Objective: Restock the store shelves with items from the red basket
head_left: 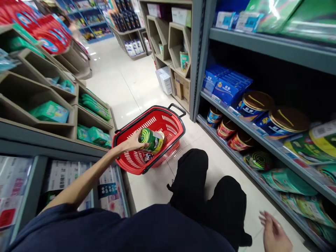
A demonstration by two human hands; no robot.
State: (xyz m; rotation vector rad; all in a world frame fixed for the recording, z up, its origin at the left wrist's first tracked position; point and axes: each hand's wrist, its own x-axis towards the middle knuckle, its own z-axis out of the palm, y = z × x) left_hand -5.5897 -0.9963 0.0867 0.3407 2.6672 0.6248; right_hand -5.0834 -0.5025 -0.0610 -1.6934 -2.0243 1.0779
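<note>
My left hand [133, 142] reaches out over a red shopping basket [173, 120] on the floor and is closed round a green round tin [151, 139] with a spiral pattern on its lid. The tin hangs just above the basket's inside. Something dark lies at the basket's bottom [147, 157]. My right hand [273, 231] is low at the bottom right, fingers spread and holding nothing, near the lowest shelf. My knees in black trousers [210, 189] are between the two hands.
Grey shelving [262, 140] on the right holds round tins, blue boxes and green packets. Shelves on the left [52, 133] carry green boxes and white packs. A glossy tiled aisle [118, 80] runs ahead to more shelving.
</note>
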